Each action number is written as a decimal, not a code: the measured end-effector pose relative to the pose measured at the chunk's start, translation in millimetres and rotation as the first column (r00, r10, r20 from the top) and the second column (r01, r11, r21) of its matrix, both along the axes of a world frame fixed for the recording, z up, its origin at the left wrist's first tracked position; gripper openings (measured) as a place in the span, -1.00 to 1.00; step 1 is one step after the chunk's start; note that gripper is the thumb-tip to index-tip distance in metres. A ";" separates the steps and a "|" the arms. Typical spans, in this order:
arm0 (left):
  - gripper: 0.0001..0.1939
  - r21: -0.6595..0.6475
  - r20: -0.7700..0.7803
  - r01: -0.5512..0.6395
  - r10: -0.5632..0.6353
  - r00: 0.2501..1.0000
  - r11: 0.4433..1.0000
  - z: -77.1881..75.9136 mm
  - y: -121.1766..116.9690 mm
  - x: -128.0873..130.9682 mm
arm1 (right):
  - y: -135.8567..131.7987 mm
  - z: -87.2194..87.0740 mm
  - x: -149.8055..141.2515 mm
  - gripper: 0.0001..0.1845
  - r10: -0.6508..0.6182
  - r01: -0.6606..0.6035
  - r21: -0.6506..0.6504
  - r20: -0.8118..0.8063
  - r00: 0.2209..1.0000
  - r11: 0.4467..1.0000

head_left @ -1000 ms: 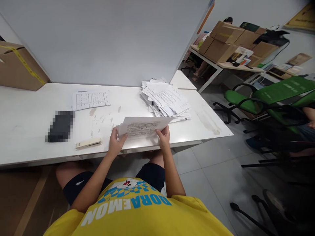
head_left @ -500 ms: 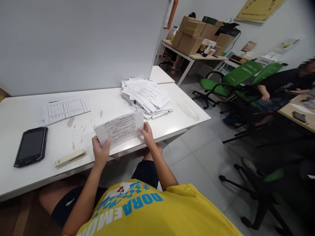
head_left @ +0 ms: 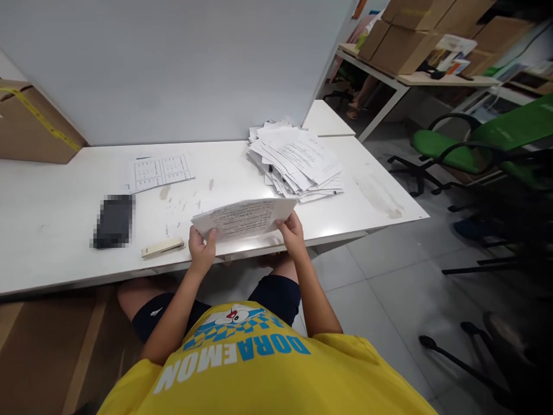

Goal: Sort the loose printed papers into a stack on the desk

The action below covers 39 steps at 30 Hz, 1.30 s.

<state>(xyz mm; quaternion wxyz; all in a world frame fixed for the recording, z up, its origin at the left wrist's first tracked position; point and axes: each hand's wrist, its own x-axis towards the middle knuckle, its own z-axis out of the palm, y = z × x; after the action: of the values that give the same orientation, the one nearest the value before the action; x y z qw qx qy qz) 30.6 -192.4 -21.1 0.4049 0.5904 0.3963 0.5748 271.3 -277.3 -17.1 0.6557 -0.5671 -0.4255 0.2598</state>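
Observation:
A printed sheet of paper [head_left: 244, 217] is held up over the near edge of the white table [head_left: 56, 207]. My left hand [head_left: 201, 249] pinches its lower left corner and my right hand [head_left: 292, 233] grips its lower right corner. Both hands are closed on the sheet. Behind it lies a loose stack of printed papers [head_left: 298, 161]. A cream stapler [head_left: 162, 248] rests on the table just left of my left hand.
A dark phone [head_left: 113, 221] and a sheet with printed grids [head_left: 159, 171] lie on the table's left. A cardboard box [head_left: 30, 124] stands at the far left against the white partition. Green office chairs [head_left: 475, 150] and a table with boxes [head_left: 415, 40] are to the right.
The view swung right and back to the left. The sheet tilted up facing me, then flattened again. Both hands kept their hold on it.

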 end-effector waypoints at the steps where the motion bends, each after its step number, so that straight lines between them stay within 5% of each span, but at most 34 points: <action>1: -0.51 0.013 0.007 -0.006 0.006 1.000 1.000 -0.5 0.5 -0.6 | -0.7 -0.1 -3.2 -0.79 -0.003 0.003 0.020 -0.024 1.000 1.000; 7: -0.47 0.047 0.027 0.069 -0.071 0.997 0.996 0.7 1.4 -2.4 | 2.2 -6.7 -11.3 -0.75 0.024 -0.027 -0.033 -0.089 0.996 0.999; 14: -0.49 0.034 0.011 -0.010 0.010 1.000 0.999 2.8 -2.2 -4.2 | 4.1 4.4 -12.8 -0.82 0.033 -0.034 -0.002 -0.124 0.992 0.999; 23: -0.51 -0.010 -0.138 0.049 -0.050 0.989 0.999 -1.5 14.3 -1.1 | 9.9 -5.1 -11.4 -0.63 0.073 -0.093 -0.113 -0.166 0.983 0.989; 27: -0.60 -0.093 -0.101 0.099 -0.108 0.989 0.991 -1.2 20.0 0.0 | 12.8 -5.5 -8.3 -0.55 0.070 -0.088 -0.113 -0.154 0.986 0.990; 31: -0.54 -0.051 -0.051 0.043 -0.045 0.998 0.998 -2.0 21.8 -1.2 | 15.0 -6.1 -8.1 -0.47 0.059 -0.075 -0.123 -0.127 0.990 0.990; 35: -0.61 -0.111 -0.123 0.115 -0.129 0.984 0.987 1.0 20.9 0.2 | 17.9 -3.5 -6.1 -0.46 0.073 -0.087 -0.136 -0.105 0.992 0.987; 39: -0.73 -0.078 -0.227 0.039 -0.055 0.972 0.996 11.5 8.1 -6.2 | 10.1 6.5 -0.9 -0.54 0.111 -0.121 -0.204 -0.060 0.992 0.972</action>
<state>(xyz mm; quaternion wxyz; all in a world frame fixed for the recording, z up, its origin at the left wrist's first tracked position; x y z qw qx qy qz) 24.4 -184.2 -9.6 0.3913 0.6468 0.4470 0.4783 270.4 -267.2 -10.6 0.5870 -0.6000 -0.4124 0.3542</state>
